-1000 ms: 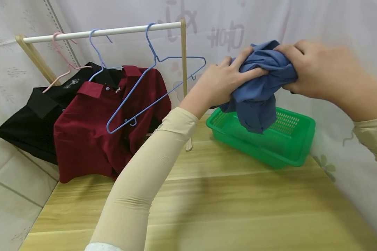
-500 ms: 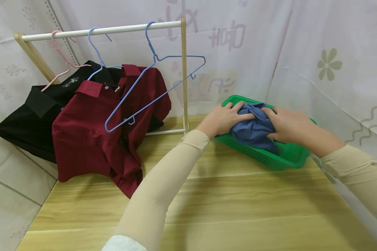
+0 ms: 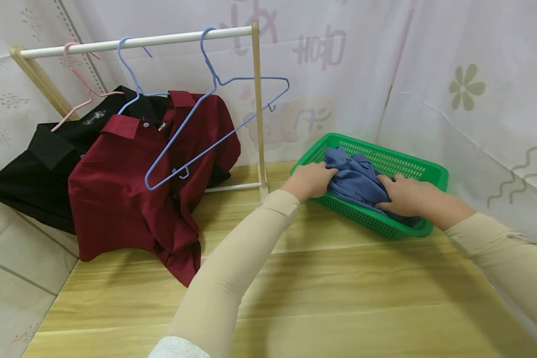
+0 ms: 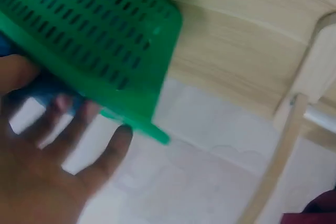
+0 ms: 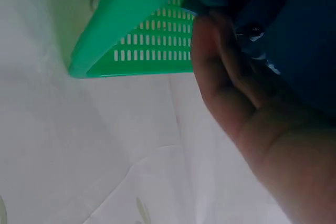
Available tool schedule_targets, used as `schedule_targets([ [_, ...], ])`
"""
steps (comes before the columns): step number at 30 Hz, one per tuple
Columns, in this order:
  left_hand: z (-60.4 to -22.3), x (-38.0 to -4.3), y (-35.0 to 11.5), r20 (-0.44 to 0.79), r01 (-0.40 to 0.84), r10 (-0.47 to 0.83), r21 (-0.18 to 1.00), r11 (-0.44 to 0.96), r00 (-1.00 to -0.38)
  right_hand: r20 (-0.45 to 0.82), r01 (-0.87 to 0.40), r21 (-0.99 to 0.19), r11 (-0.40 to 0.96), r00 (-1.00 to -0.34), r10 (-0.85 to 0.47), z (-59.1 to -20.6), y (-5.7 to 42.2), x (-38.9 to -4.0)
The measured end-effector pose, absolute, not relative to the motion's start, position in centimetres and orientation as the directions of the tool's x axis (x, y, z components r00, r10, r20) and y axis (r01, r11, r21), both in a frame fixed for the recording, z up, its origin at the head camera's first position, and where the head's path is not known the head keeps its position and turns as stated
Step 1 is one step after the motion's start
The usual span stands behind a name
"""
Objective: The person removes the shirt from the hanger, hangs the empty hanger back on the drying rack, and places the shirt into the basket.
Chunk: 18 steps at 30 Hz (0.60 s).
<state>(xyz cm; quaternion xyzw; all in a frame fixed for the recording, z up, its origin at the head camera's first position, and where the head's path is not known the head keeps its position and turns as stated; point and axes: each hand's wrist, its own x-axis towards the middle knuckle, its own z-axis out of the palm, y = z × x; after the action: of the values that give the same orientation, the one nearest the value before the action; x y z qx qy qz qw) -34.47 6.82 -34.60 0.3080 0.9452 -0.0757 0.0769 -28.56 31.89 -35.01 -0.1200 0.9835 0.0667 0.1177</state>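
A crumpled blue shirt (image 3: 356,180) with a small dark button lies inside the green plastic basket (image 3: 439,175). At the basket's left end is my left hand (image 3: 312,180), its thumb against the cloth. In the left wrist view the fingers of this hand (image 4: 50,156) are spread at the basket's rim. My right hand (image 3: 407,196) rests on the right part of the shirt. The right wrist view has that hand's fingers (image 5: 220,61) fairly straight and touching the dark-looking cloth. Part of the shirt is hidden under the right hand.
A clothes rack (image 3: 170,39) stands at the left, with a black shirt (image 3: 31,174) on a pink hanger (image 3: 78,107), a dark red shirt (image 3: 120,199) on a blue hanger, and a bare blue hanger (image 3: 179,129). A white printed curtain (image 3: 348,89) backs the wooden table (image 3: 340,288).
Both hands have lowered the bunched blue shirt from above the basket down into it. The shirt now lies flatter, and the hands have moved apart to its two sides.
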Motion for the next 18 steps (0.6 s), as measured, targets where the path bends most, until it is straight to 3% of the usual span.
schedule_targets([
  [3, -35.1, -34.5, 6.3, -0.342, 0.565, 0.54, 0.032, 0.825, -0.769, -0.205, -0.251, 0.15, 0.956, -0.954, -0.218, -35.8, 32.0, -28.8],
  [7, -35.8, -34.4, 5.6, -0.423, 0.547, 0.525, 0.08, 0.834, -0.739, -0.188, -0.295, 0.172, 0.94, -0.946, -0.263, -37.1, 32.1, -29.0],
  [12, -36.1, -34.2, 4.9, -0.352, 0.584, 0.563, 0.056, 0.81, -0.748, -0.253, -0.277, 0.138, 0.951, -0.938, -0.237, -36.8, 31.9, -29.3],
  [18, -34.2, -34.0, 3.4, -0.273, 0.612, 0.602, 0.057, 0.789, -0.751, -0.279, -0.201, 0.128, 0.971, -0.947, -0.159, -33.0, 30.6, -28.2],
])
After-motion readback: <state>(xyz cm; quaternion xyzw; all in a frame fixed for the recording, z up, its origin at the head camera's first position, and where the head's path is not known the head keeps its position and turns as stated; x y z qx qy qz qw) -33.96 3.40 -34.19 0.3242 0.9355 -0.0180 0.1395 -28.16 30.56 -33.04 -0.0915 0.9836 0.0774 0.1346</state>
